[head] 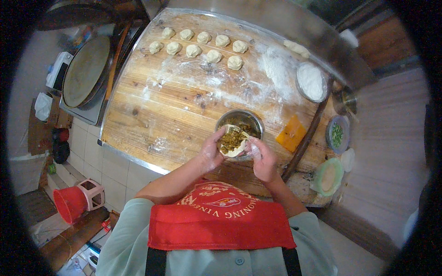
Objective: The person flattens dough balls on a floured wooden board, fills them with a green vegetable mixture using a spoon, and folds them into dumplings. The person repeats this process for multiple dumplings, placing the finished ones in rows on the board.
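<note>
A round dough wrapper lies in my left hand, topped with a mound of brownish chopped filling. My right hand pinches the wrapper's right edge and lifts a bit of dough there. Both hands are above the near rim of a steel bowl, which has more of the same filling inside. Flour whitens my fingers. Two rows of pleated dough balls sit toward the far left of the wooden board.
Loose flour and a bowl of flour are at the back right. An orange scraper lies beside a long wooden rod. Beyond it stand a bowl of chopped greens and a green-rimmed bowl. A large round griddle is left.
</note>
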`<state>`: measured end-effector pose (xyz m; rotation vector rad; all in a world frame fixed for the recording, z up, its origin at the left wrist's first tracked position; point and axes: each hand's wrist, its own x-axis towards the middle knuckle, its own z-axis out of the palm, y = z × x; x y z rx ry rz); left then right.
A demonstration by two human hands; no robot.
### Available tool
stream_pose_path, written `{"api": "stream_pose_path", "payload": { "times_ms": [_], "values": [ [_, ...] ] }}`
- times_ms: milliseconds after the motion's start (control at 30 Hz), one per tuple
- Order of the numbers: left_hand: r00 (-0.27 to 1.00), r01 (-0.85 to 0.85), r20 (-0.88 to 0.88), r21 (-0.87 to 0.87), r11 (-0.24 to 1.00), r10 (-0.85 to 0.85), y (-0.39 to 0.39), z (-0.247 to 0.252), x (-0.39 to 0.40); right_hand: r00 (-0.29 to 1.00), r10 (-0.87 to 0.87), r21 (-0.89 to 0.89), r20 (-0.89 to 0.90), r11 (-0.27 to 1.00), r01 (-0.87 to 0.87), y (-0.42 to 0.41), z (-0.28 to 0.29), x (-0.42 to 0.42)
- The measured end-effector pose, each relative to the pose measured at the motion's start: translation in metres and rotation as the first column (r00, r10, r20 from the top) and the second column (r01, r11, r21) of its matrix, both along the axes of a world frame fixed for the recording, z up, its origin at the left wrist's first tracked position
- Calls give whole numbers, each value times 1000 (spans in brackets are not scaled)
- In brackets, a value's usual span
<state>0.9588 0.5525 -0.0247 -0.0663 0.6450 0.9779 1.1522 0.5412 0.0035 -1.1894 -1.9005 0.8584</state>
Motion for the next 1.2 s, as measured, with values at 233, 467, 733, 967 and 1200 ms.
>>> {"api": "stream_pose_path", "payload": {
  "times_ms": [233, 467, 733, 967, 1200],
  "values": [
    [999, 34, 21, 22, 999, -34, -6, 5, -10, 744, -483, -766, -461, 640, -59, 3, 7, -2],
    [999, 29, -22, 13, 1000, -28, -9, -1, -12, 785, -423, -758, -453, 646, -90, -2, 4, -3],
    [999, 47, -25, 22, 999, -46, -10, 7, -16, 634, -590, -845, -500, 494, -206, 5, 0, 6],
    [997, 71, -13, 63, 996, -70, -12, 9, -21, 566, -619, -834, -544, 468, -291, 6, -4, 12],
    [997, 48, 54, 55, 997, -51, -13, 5, -22, 717, -523, -778, -461, 626, -44, 4, 10, 2]
  ]
}}
